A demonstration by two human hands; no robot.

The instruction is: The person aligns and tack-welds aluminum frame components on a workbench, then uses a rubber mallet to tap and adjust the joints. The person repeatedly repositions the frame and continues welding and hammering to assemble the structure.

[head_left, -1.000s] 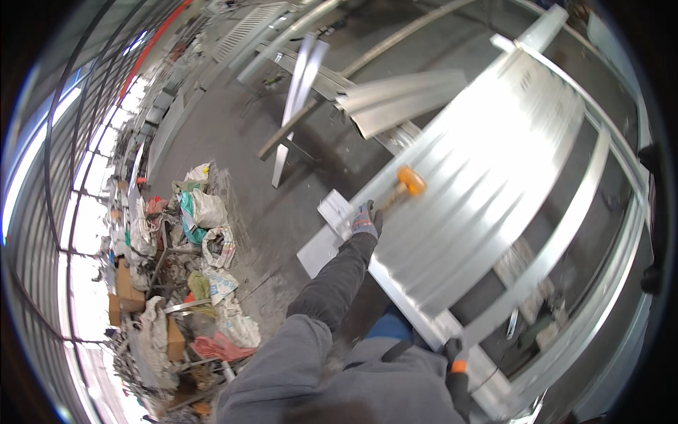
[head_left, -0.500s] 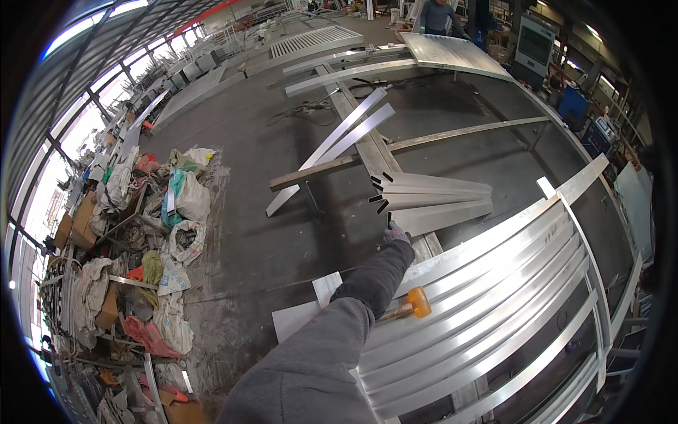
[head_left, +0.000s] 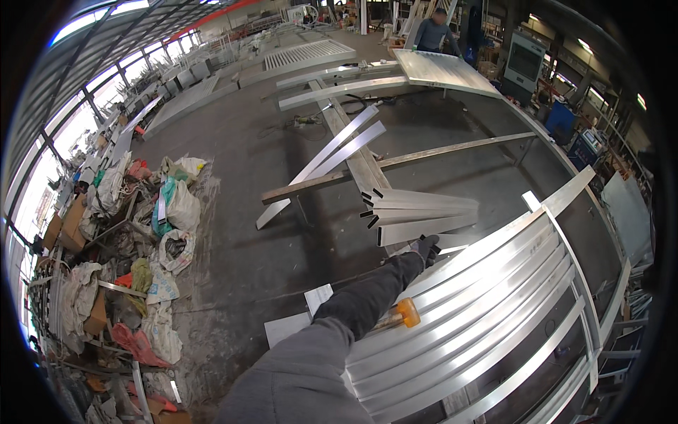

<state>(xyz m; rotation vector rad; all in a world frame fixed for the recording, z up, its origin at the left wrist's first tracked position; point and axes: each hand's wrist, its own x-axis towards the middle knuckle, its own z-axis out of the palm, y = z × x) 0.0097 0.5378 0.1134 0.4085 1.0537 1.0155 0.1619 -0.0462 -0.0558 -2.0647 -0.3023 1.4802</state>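
Observation:
My left hand (head_left: 426,249), gloved and at the end of a dark grey sleeve, reaches out over the far edge of a slatted metal frame (head_left: 487,283). Its fingers are closed around a flat metal tube (head_left: 453,244), whose dark end shows beside them; part of the grip is hidden. Just beyond the hand, several flat metal tubes (head_left: 424,208) lie fanned out, with their dark open ends to the left. A mallet with an orange head (head_left: 407,312) rests on the frame beside my forearm, its handle partly behind the sleeve. My right hand is out of view.
Two long pale strips (head_left: 332,152) lie across a beam (head_left: 364,173) farther off. Sacks and scrap (head_left: 159,261) are heaped at left. Flat pale pieces (head_left: 288,328) lie left of my forearm. A person (head_left: 434,34) stands behind a metal panel (head_left: 448,72) at the back.
My left hand has moved right and nearer, from the ends of the fanned tubes to the frame's far edge. A tube now shows at the hand. The view has shifted slightly.

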